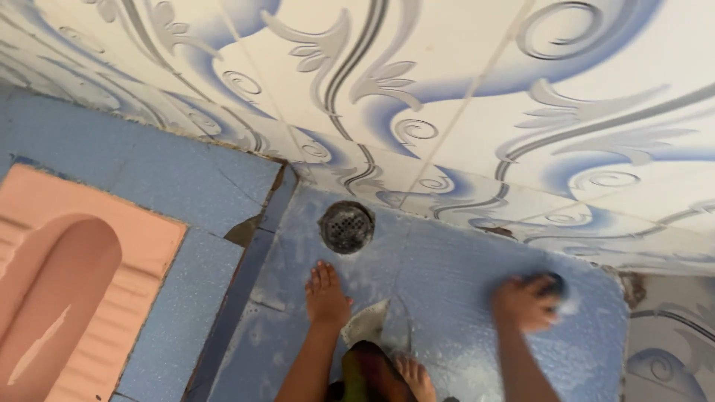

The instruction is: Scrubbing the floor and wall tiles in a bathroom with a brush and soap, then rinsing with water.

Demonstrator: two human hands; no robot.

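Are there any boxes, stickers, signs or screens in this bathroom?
None here. Only the patterned wall tiles, blue floor tiles, a round drain cover, a pink squat toilet pan, and the right hand on a dark scrubber.

a dark, rounded scrubber [553, 285], seemingly a pad, blurred, pressed on the blue floor tile near the wall.

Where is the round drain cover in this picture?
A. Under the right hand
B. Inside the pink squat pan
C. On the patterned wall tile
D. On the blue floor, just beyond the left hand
D: the dark drain cover sits in the blue floor just past the fingertips of the left hand.
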